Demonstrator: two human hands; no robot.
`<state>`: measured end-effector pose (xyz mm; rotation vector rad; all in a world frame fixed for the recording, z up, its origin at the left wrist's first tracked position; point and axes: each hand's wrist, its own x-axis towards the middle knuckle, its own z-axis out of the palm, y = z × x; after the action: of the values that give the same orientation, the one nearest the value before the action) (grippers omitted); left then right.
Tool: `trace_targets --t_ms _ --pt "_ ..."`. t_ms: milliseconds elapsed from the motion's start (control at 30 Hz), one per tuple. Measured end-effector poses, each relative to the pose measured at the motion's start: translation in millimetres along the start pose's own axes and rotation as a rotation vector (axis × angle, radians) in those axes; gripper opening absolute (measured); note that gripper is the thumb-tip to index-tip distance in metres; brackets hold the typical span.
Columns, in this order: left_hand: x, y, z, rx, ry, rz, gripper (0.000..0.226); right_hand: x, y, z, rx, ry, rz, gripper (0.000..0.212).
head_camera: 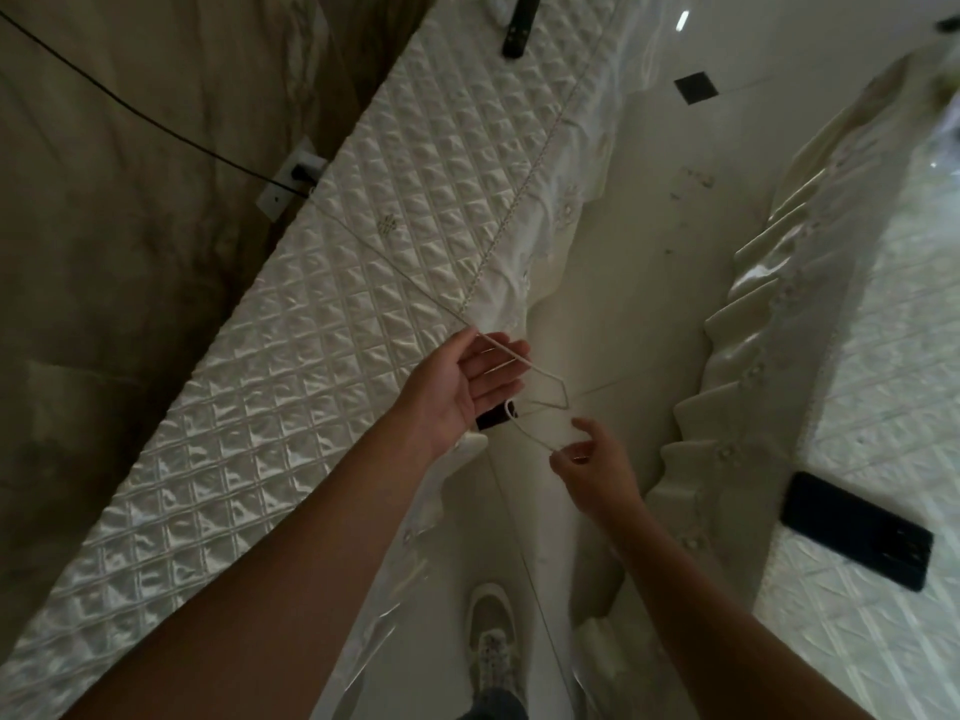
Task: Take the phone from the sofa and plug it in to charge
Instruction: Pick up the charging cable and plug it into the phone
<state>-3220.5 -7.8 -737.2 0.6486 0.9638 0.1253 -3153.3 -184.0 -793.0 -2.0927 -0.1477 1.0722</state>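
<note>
phones: 1 on sofa | cables: 1 | left hand spread under cable | right hand pinching cable

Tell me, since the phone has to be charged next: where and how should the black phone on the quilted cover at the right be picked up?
Grip the flat black phone across its two long edges, coming from above. It lies flat on the white quilted cover with nothing on it, near the frilled edge. The right hand is nearer, though it now pinches the thin white cable.
</note>
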Motion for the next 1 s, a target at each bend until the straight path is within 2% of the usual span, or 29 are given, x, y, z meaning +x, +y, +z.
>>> trace_targets --t_ms 100,133,233,333,433,500,600,667,733,800,833,933,1000 --pt "-6.5 -14.7 11.0 0.297 0.119 0.068 0.042 -7.4 1.6 -8.9 -0.083 0.003 -0.113 0.011" --pt "-8.5 -22.5 15.1 0.390 0.180 0.109 0.038 -9.7 0.8 -12.7 -0.051 0.000 -0.127 0.006" --pt "-15.9 -53.1 26.4 0.518 0.351 0.168 0.021 -15.7 -3.4 -26.4 0.103 -0.026 -0.117 0.012" --pt "-28.2 -87.3 33.2 0.846 0.433 0.298 0.015 -20.3 -7.0 -43.3 0.194 0.006 -0.158 0.015" --pt "-45.1 -114.9 43.0 0.924 0.564 0.532 0.031 -26.7 -10.8 -61.2 0.371 -0.001 -0.163 0.011" --pt "-56.5 -134.6 54.0 0.872 0.626 0.536 0.047 -34.0 -12.6 -75.4 0.460 -0.010 -0.166 0.012" --pt "-67.5 -167.5 68.9 0.923 0.498 0.336 0.076 -45.5 -16.2 -97.5 0.559 -0.017 -0.181 0.017" --pt "-70.2 -188.3 76.9 1.058 0.350 0.293 0.082 -53.8 -17.4 -111.6 0.602 -0.039 -0.188 0.016" --pt "-66.3 -204.0 83.4 1.180 0.255 0.313 0.070 -61.0 -15.4 -124.1 0.642 -0.070 -0.188 0.015" --pt "-63.5 -210.5 95.7 1.222 0.204 0.327 0.037 -66.4 -10.6 -135.4 0.659 -0.091 -0.199 0.015" --pt "-61.5 -211.8 103.1 1.216 0.195 0.324 0.032 -68.4 -6.7 -140.9 0.656 -0.093 -0.210 0.015" --pt "-54.9 -208.5 124.3 1.098 0.166 0.267 0.040 -69.8 13.1 -155.1 0.601 -0.040 -0.232 0.015" --pt "-51.7 -201.1 140.1 0.742 0.163 0.171 0.036 -69.2 34.0 -163.6 0.529 0.029 -0.216 0.016"
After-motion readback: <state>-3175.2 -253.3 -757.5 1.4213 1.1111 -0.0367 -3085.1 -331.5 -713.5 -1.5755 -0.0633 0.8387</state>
